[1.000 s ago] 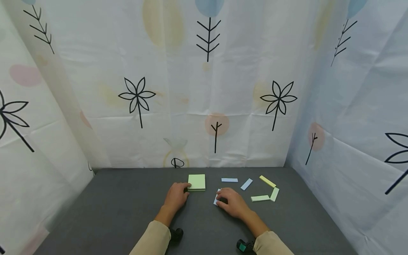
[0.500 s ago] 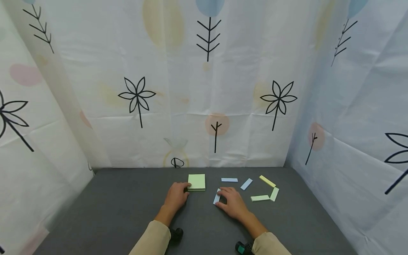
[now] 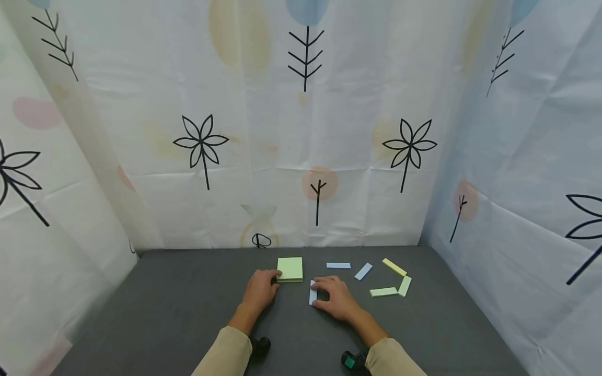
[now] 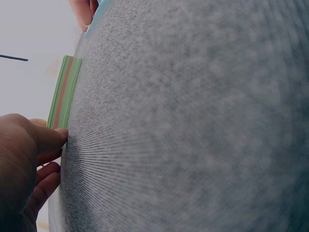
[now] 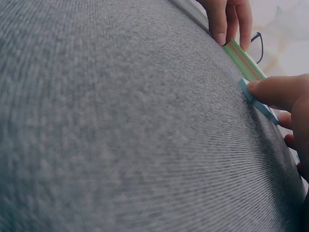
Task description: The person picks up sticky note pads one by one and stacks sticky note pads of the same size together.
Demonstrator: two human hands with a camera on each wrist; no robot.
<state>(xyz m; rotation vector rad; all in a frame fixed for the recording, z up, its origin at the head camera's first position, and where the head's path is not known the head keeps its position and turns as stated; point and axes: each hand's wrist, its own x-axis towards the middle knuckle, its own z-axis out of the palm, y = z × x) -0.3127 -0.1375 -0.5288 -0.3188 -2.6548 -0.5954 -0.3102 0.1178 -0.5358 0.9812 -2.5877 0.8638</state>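
Observation:
My left hand [image 3: 260,290] pinches the near left corner of a flat, square pale-green stack [image 3: 290,268]. Seen edge-on in the left wrist view, the stack [image 4: 64,92] has a reddish layer between green ones. Just to its right, my right hand [image 3: 336,297] holds a small light-blue strip [image 3: 312,293] between thumb and fingers. In the right wrist view the thumb presses near one end of the blue strip [image 5: 260,107], with a finger at the other end. The strip points away from me, close over the grey tabletop.
Two more blue strips [image 3: 338,265] lie behind the right hand. Further right, a yellow strip [image 3: 394,267] and two pale-green strips [image 3: 383,292] form a bent line. A printed white curtain [image 3: 263,209] encloses the grey table [image 3: 188,313].
My right hand has shifted slightly left with the blue strip, which has turned from slanted to nearly straight away from me. The left hand and green stack have stayed put.

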